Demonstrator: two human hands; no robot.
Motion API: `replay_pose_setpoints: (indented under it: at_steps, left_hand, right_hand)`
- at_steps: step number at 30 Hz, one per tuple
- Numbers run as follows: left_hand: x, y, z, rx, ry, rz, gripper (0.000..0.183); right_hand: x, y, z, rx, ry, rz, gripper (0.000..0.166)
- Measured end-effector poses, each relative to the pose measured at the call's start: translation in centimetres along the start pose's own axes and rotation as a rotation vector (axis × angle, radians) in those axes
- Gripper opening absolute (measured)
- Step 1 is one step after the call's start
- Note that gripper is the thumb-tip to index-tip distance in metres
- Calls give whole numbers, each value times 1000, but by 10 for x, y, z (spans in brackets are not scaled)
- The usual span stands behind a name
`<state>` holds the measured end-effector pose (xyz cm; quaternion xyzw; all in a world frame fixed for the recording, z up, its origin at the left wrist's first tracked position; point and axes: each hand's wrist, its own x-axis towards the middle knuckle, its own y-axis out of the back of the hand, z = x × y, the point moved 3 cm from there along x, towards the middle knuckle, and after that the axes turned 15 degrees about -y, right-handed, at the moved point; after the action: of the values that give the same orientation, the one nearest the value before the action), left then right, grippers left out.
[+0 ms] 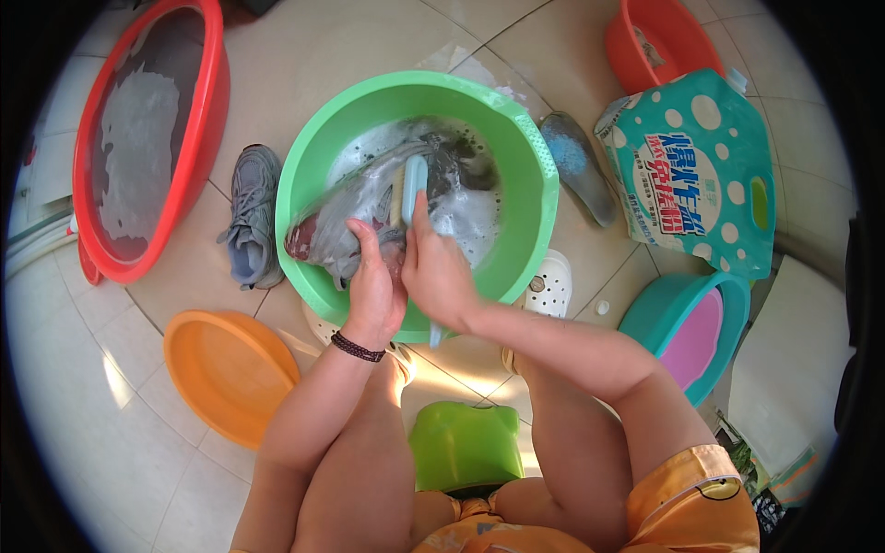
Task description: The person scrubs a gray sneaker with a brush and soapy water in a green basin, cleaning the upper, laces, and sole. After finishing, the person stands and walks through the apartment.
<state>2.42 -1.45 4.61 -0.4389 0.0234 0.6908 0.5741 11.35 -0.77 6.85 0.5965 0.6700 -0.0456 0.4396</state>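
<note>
A soapy grey sneaker (339, 221) with a dark red part near its end lies tilted inside a light green plastic basin (299, 138). My left hand (375, 287) grips its near end, thumb raised along the side. In my right hand (440, 276) is a light blue scrub brush (415, 185), index finger stretched along its back. The pale bristles rest against the shoe's upper. Sudsy, murky water (473, 221) surrounds the shoe. Its underside and part of the brush handle are hidden by my hands.
Left of the basin stand another grey sneaker (254, 214), a large red basin (220, 90) with water, and an orange basin (228, 373). To the right are an insole (588, 176) with blue powder, a teal detergent bag (733, 173), a smaller red basin (681, 38) and a teal basin (650, 304).
</note>
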Motion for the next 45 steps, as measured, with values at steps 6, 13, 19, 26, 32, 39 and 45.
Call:
replay_pose_setpoints:
  at_steps: [6,13,19,26,32,39,45]
  left_hand:
    - [8,9,-8,88,-100,215,85]
    - [8,21,-11,145,13,103,88]
    - [0,-17,0,-23,-153,174,86]
    - [6,7,8,92,-8,29,85]
    - [9,6,4,-27,57,25,81]
    - [14,-11,7,-39,-40,115,84]
    - [17,17,10,102,-28,25,85]
  right_hand:
    - [-59,-20,2,-12,-11,-118,56]
    - [-16,-16,-1,112,-101,43,57]
    - [5,-10,14,114,-132,-3,70]
    - [-49,-15,-11,57,-91,-127,59]
    - [-8,-11,-12,165,-130,5,66]
    - [10,0,-8,118,-103,37,61]
    - [-28,-12,-15,-20,-99,-100,70]
